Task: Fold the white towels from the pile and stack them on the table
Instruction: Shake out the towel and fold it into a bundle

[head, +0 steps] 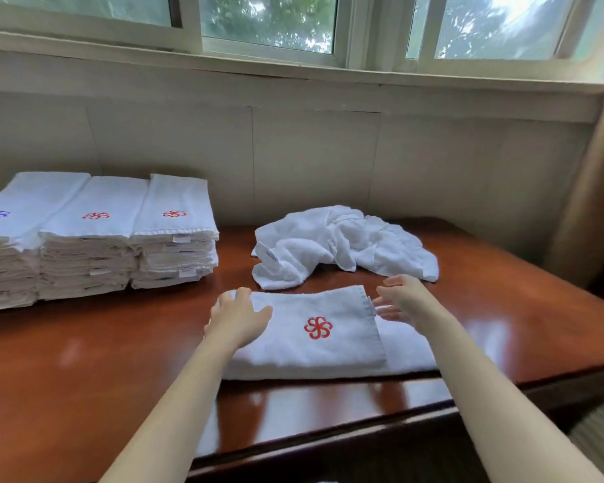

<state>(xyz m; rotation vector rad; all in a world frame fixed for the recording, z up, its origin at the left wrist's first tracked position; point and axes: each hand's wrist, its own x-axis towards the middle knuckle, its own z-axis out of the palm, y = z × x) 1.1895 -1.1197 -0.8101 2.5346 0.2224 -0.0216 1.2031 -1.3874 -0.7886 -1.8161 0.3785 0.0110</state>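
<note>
Where I am looking: down over a glossy red-brown desk [84, 360] that stands against a pale wall under a window [269, 22].
Towel in work: a folded white towel [342, 353] lies flat near the front edge of the desk, between my two forearms, with a red flower emblem [318, 328] facing up on its top layer. A lower layer sticks out to the right from under that top layer.
Left hand: my left hand [236, 317] rests flat on the left end of the towel, fingers spread wide and straight, gripping nothing.
Right hand: my right hand [400, 301] is at the right edge of the top layer, palm turned inward, fingers straight and apart, holding nothing. I cannot tell whether it touches the cloth.
Pile: the unfolded white towels [342, 245] lie crumpled just behind the folded one, towards the wall.
Stacks: three stacks of folded towels [95, 238] stand side by side at the back left of the desk, touching one another. The leftmost top towel shows a purple emblem, the other two red ones.
Right side: a brown curtain [590, 203] hangs beside the desk.
</note>
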